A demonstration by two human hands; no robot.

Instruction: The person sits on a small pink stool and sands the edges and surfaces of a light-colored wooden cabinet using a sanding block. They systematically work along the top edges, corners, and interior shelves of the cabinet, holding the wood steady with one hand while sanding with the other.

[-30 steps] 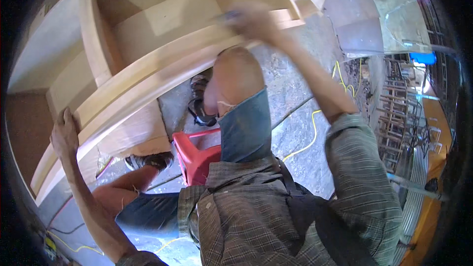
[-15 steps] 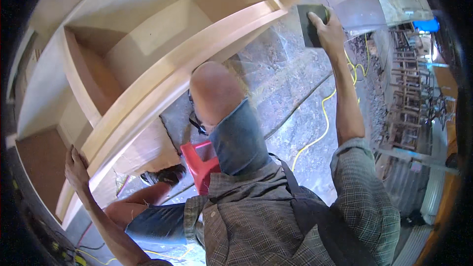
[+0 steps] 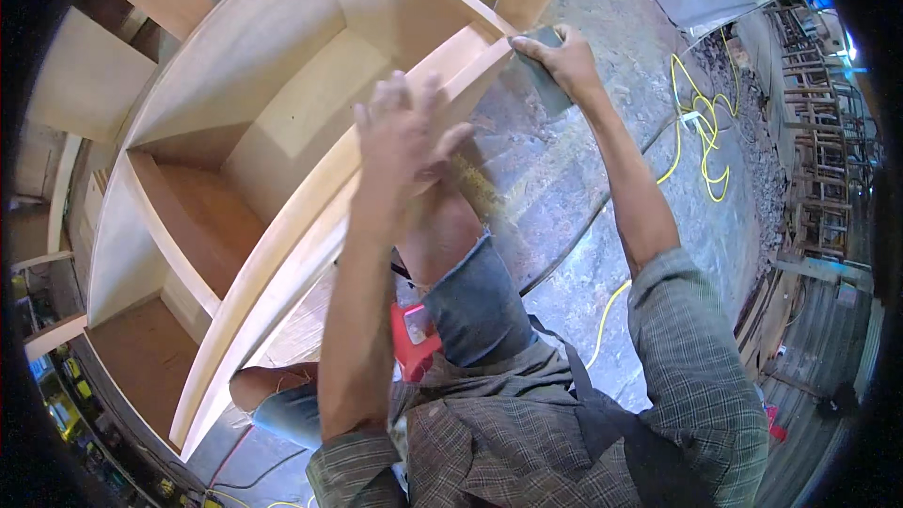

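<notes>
Since the earlier frame, the left hand (image 3: 400, 136) has moved from the lower left end of the front rail to its right half, and the right hand (image 3: 572, 66) has moved to the right end of that rail. The workpiece is a large pale wooden cabinet frame (image 3: 277, 237), open side facing up toward the viewer, at the person's front left. A wooden divider (image 3: 174, 230) separates its compartments; interior panels are light tan, with reddish-brown faces beside the divider and at the lower left corner. The front rail is smooth, stepped along its length and unpainted.

The right hand grips a flat, dark grey-green rectangular sheet (image 3: 547, 85), thumb on top, at the cabinet's right front corner; contact with the wood cannot be confirmed. The left hand is open, fingers spread and motion-blurred, over the front rail; touch cannot be determined. A red plastic stool (image 3: 412, 350) stands below the rail.
</notes>
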